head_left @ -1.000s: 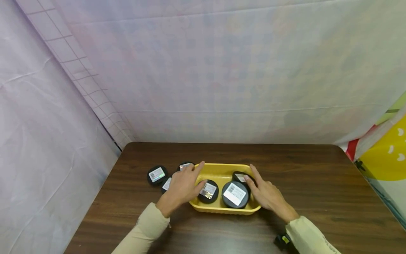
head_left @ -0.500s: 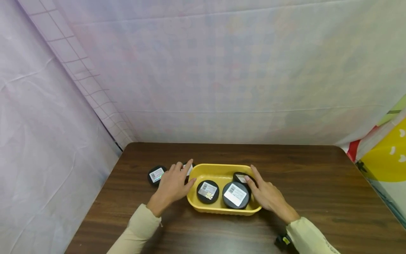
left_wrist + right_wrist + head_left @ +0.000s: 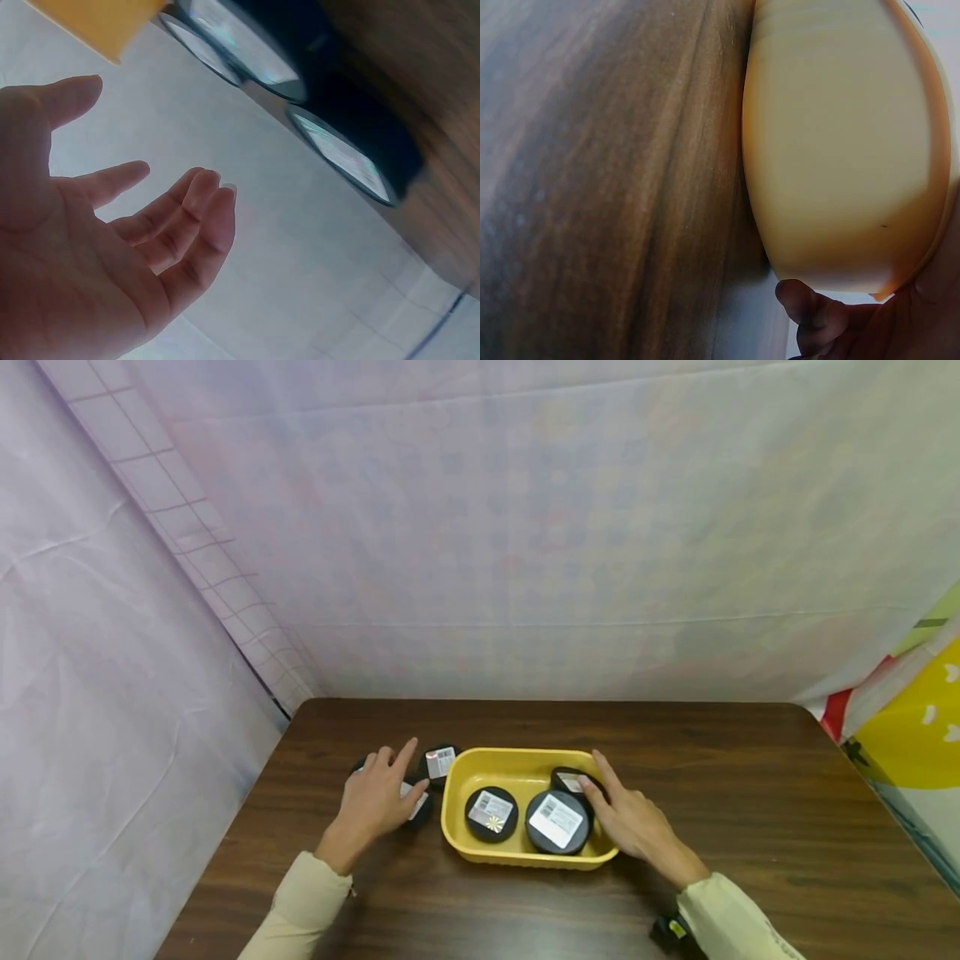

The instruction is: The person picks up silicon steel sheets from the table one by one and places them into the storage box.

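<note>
My right hand point(image 3: 633, 817) grips the right end of a yellow plastic basket point(image 3: 517, 763), thumb over the rim and other fingers against the outer wall. Inside lie three round black containers with white labels: one at the left point(image 3: 491, 814), one at the front right point(image 3: 558, 821), and one tilted behind it point(image 3: 573, 777), partly behind my thumb. Left of the basket, my left hand point(image 3: 369, 800) hovers with loosely bent fingers, holding nothing. Near it on the table are a black container by the thumb point(image 3: 422, 812), one farther back point(image 3: 440, 763) and one mostly hidden behind the fingers point(image 3: 359, 765).
Everything stands on a dark brown wooden table point(image 3: 712, 760). A small black object with a yellow-green mark point(image 3: 667, 932) lies beside the right sleeve. Pale curtains point(image 3: 525, 568) hang behind the table and along its left side.
My left hand has moved left, away from the basket and over the loose black containers, uncovering the basket's left end. The right hand stays on the basket.
</note>
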`<state>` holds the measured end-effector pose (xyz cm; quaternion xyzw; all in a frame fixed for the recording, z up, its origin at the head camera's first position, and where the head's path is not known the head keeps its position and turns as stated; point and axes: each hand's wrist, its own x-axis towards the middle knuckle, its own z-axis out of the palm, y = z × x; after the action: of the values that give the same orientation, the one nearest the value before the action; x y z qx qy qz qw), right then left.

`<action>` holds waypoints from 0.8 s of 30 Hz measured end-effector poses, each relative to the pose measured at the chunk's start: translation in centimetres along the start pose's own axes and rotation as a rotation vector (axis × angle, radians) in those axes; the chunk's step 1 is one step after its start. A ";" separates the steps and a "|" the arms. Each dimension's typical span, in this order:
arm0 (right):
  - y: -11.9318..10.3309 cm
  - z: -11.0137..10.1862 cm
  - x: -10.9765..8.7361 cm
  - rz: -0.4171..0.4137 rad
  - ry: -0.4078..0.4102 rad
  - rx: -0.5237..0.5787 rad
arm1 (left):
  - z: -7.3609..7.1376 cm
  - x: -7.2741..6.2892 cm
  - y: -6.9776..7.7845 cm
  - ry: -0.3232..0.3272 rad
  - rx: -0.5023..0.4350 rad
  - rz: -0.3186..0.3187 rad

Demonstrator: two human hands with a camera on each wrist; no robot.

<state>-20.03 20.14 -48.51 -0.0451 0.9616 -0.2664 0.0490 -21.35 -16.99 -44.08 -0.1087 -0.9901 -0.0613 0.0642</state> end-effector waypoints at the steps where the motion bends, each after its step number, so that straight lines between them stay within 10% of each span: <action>1: 0.0 0.0 0.0 0.001 -0.001 0.000 | 0.1 -0.1 -0.3 -0.005 -0.003 -0.011; 24: -0.1 0.1 0.0 0.003 0.002 0.006 | 2.4 1.1 -4.9 -0.073 -0.008 -0.230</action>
<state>-20.05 20.05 -48.53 -0.0435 0.9608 -0.2694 0.0484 -23.77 -21.21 -46.82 0.0032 -0.9975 -0.0683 0.0202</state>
